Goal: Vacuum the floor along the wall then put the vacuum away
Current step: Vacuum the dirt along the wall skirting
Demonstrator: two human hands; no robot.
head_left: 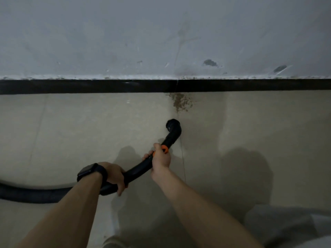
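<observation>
Both my left hand [114, 176] and right hand [161, 159] grip the vacuum hose [138, 170], nozzle [173, 127] just short of the dirt patch [180, 102] beside the skirting [71, 86]. I'd ease it forward slowly, mouth kept low.

Indoor room, plain and domestic in look; exact use not determinable. Beige tiled floor [71, 131] across middle and lower frame, grout lines visible. Black skirting band [89, 86] full width at mid-frame. Grey-white painted wall [107, 33] above, scuffed, chipped at upper right. Brown dirt patch [180, 102] at wall foot, centre.
</observation>
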